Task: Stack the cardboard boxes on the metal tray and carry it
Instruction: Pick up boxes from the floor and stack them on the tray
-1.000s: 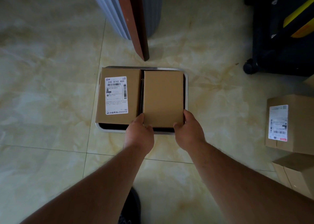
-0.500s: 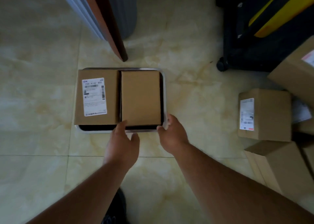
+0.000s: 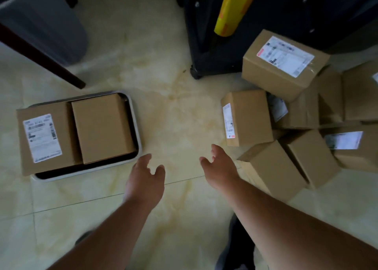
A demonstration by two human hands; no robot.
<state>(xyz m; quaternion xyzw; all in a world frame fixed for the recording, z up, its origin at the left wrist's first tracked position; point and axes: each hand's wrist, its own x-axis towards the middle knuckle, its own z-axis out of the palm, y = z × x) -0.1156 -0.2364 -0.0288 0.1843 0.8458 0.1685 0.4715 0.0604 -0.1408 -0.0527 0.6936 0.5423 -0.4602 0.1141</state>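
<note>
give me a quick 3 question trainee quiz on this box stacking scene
1. How many boxes sit on the metal tray?
2. True or false: the right hand is gripping a box.
3. Which box on the tray shows a shipping label: A) labelled box on the left, B) plain box on the right?

Key: 1) two; 2) false, both it and the left hand are open and empty; 3) A.

Dim, soft indoor light, brightest at twelve o'clock on the pale floor [image 3: 155,50]. Faint sheen there, no hard glare. Murky shadow at one and ten o'clock. Slight motion blur throughout; box labels unreadable. Wide-angle bending toward the edges.
</note>
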